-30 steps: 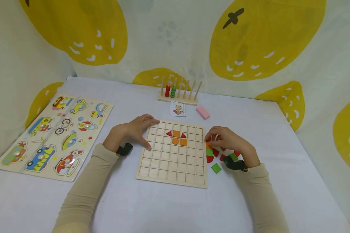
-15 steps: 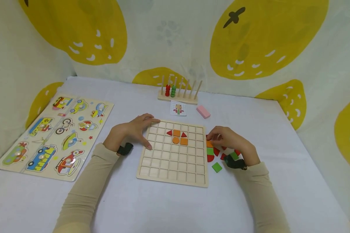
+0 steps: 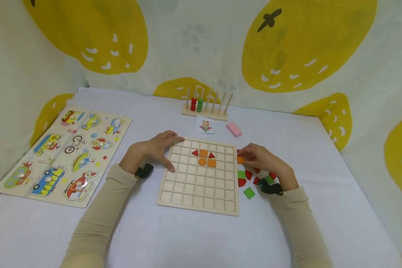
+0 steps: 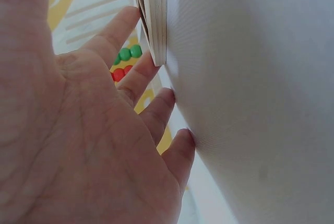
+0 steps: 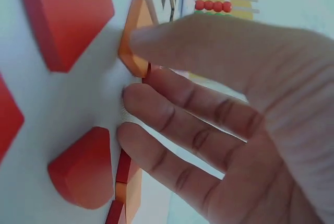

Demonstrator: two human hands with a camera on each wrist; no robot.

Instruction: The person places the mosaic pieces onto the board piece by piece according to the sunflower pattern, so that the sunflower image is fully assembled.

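Observation:
My left hand [image 3: 149,149] spreads its fingers at the upper left of a wooden grid board [image 3: 198,183], thumb and a finger resting on its edge. In the left wrist view its fingertips touch the board's edge [image 4: 158,20] and the cloth. Red triangles, orange squares and an orange circle [image 3: 202,162] lie in the grid's upper cells. Beyond the board's right edge, my right hand [image 3: 264,159] pinches an orange tile [image 3: 240,160]. The right wrist view shows the thumb on this orange tile [image 5: 134,28]; the fingertip behind it is hidden.
Red and green tiles lie right of the board, including a green tile [image 3: 249,192]. Behind it are a pattern card [image 3: 205,125], a pink block [image 3: 234,128] and a peg rack [image 3: 204,113] with red and green beads. A vehicle puzzle [image 3: 63,156] lies left.
My right hand has pulled the orange tile away from the green one and slightly up along the board's right side. The left hand stays on the board.

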